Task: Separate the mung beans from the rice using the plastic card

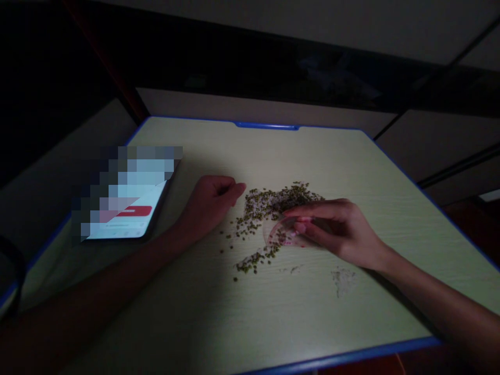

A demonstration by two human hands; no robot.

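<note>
A loose heap of mung beans (pixel 263 200) mixed with small white grains lies at the middle of the table. My left hand (pixel 219 195) rests at the heap's left side, curled with the thumb against the fingers. Whatever may be inside it is hidden. On the right, my right hand (pixel 332 226) pinches a clear round plastic dish (pixel 287 238) with pink marks between thumb and fingers. This dish sits low over the near side of the heap, and some beans show at it. A small strip of beans (pixel 250 262) trails off toward me.
A lit tablet (pixel 146 226) with a dark frame lies at the left of the pale green table (pixel 273 317), which has a blue edge. Faint grey marks (pixel 344 281) show on the surface near my right wrist. Behind the table stand pale panels with a dark band.
</note>
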